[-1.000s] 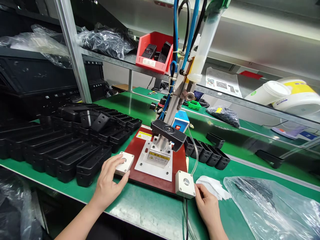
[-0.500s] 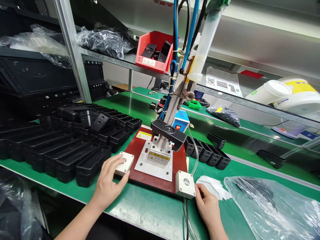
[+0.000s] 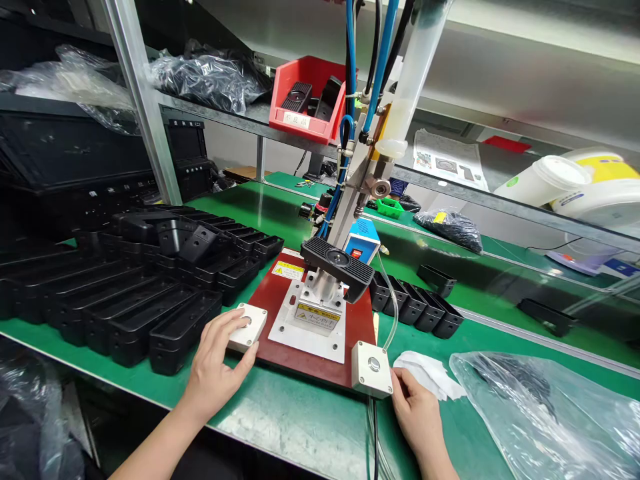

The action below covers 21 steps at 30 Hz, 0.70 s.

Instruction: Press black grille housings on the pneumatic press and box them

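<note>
On the shelf (image 3: 246,120), red bin (image 3: 299,127) of black parts (image 3: 297,97) — left hand (image 3: 217,360) flat on button box (image 3: 249,325), right hand (image 3: 417,413) loose.

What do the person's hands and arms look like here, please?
The left hand and right hand are both bare: no gloves, rings or watch show. No sleeve shows on either arm as far as the picture's lower edge.

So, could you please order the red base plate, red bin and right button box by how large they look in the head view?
1. red base plate
2. red bin, though it sits farther back, so real size is unsure
3. right button box
</note>
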Motion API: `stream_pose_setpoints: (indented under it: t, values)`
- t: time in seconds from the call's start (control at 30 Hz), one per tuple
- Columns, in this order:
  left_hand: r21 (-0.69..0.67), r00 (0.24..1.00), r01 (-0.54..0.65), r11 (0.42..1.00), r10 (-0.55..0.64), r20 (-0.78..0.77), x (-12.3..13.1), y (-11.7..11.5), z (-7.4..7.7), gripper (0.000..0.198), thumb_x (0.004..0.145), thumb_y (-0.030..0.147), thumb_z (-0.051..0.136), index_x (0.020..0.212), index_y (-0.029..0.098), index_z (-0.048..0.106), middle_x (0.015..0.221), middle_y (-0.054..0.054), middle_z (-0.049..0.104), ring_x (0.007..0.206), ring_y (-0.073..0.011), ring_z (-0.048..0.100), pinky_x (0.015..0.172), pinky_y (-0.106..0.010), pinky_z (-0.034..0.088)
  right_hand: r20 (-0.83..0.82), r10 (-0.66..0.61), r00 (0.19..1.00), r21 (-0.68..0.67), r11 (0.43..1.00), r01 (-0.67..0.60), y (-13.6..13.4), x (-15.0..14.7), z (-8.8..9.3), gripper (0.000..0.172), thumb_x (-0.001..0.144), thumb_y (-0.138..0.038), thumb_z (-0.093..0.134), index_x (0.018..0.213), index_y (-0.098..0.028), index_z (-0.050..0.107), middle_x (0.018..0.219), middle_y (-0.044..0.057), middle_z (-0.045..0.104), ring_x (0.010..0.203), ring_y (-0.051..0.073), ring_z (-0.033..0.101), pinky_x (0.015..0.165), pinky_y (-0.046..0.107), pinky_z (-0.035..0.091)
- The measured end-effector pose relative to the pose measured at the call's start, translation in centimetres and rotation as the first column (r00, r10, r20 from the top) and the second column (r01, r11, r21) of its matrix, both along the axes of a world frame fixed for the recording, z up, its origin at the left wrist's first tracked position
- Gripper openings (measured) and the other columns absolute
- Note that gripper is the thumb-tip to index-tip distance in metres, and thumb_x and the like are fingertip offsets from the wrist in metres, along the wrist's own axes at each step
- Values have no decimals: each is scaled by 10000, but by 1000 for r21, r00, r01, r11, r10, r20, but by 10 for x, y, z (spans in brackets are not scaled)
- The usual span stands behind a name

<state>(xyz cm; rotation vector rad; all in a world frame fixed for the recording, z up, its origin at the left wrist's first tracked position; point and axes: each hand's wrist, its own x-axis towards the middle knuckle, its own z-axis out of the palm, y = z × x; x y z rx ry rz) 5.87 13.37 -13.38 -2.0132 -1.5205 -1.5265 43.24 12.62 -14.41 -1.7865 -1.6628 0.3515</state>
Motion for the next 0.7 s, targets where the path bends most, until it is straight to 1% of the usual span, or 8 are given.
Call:
stream_pose_setpoints:
  t: [0.13, 0.33, 0.5, 0.7]
  values:
    - [-5, 1000, 4, 1000, -4, -1, -1, -1, 0, 338, 872, 217, 603, 1196, 175, 519, 1240, -131, 568, 1163, -265, 552, 991, -435, 475, -2, -38, 999, 19, 999, 38, -2, -5, 2, 493, 908, -598, 410, 894, -197, 695, 617, 8, 609, 622, 189, 583, 577, 267, 420]
    - [4, 1000, 7, 1000, -7, -5, 0, -2, 1, 340, 871, 206, 603, 1198, 171, 517, 1236, -133, 569, 1162, -265, 552, 986, -435, 474, 7, -4, 1000, -32, 999, 4, 0, 1, 0, 491, 897, -613, 424, 905, -202, 691, 636, 10, 618, 645, 194, 601, 582, 267, 430]
    - [8, 1000, 8, 1000, -8, -6, -1, -2, 1, 337, 873, 206, 605, 1196, 165, 518, 1235, -135, 568, 1160, -263, 550, 987, -430, 470, 10, -3, 1000, -38, 999, 3, 1, 3, -1, 488, 897, -612, 425, 909, -201, 687, 646, 15, 621, 665, 206, 614, 587, 276, 433]
    - [2, 1000, 11, 1000, -11, -3, 0, -2, 1, 336, 872, 204, 606, 1195, 160, 520, 1240, -138, 562, 1166, -262, 544, 993, -429, 465, -22, -20, 1000, 2, 1000, 21, -3, -6, 5, 458, 901, -604, 423, 859, -224, 675, 627, 30, 611, 657, 228, 608, 576, 301, 419]
